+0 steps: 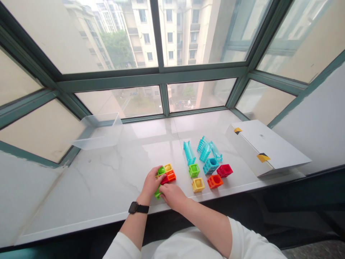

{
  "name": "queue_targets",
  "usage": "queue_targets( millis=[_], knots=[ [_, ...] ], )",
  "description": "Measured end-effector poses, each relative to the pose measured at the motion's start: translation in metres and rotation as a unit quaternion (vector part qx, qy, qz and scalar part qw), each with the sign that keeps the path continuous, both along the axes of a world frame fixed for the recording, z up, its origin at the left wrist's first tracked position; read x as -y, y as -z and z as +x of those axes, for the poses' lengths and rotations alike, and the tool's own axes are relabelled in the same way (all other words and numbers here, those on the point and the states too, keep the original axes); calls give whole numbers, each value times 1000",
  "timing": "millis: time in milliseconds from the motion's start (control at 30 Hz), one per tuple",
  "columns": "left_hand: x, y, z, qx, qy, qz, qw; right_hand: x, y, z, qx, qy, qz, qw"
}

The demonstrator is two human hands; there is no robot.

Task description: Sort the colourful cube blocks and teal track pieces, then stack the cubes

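Note:
On the white marble sill, a cluster of joined toy blocks (170, 175) in green, yellow, orange and red sits between my hands. My left hand (151, 181), with a black watch on its wrist, grips the cluster from its left side. My right hand (172, 195) is closed at the near side, its fingertips on a green block (157, 194) partly hidden by the fingers. To the right stand loose cubes: a green one (194, 170), a yellow one (198, 185), a blue one (210, 166), an orange one (215, 181) and a red one (224, 170).
Clear blue track pieces lie behind the cubes, one straight (189, 153) and one curved (204, 148). A transparent plastic bin (99, 138) stands at the back left. A white box (265, 144) with yellow-black tape lies at the right. Windows (161, 75) enclose the sill.

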State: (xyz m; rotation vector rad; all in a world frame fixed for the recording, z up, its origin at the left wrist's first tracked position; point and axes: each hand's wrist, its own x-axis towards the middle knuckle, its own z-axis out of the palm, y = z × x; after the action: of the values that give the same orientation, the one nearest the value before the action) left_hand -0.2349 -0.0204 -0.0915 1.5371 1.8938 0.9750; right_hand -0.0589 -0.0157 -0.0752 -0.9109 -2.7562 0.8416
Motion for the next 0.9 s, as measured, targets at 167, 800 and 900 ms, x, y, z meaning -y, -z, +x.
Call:
queue_targets(
  millis=[167,800,900],
  knots=[
    [-2,-1,-3,40,5,-20,999,-1,-24,17,-45,18,-16,999],
    [40,-87,76,151,18,107,983,-13,-84,116,-427,200,-147,869],
    [51,-109,95,228,41,100,968,-8,-83,119,-443,189,-157,862]
  ],
)
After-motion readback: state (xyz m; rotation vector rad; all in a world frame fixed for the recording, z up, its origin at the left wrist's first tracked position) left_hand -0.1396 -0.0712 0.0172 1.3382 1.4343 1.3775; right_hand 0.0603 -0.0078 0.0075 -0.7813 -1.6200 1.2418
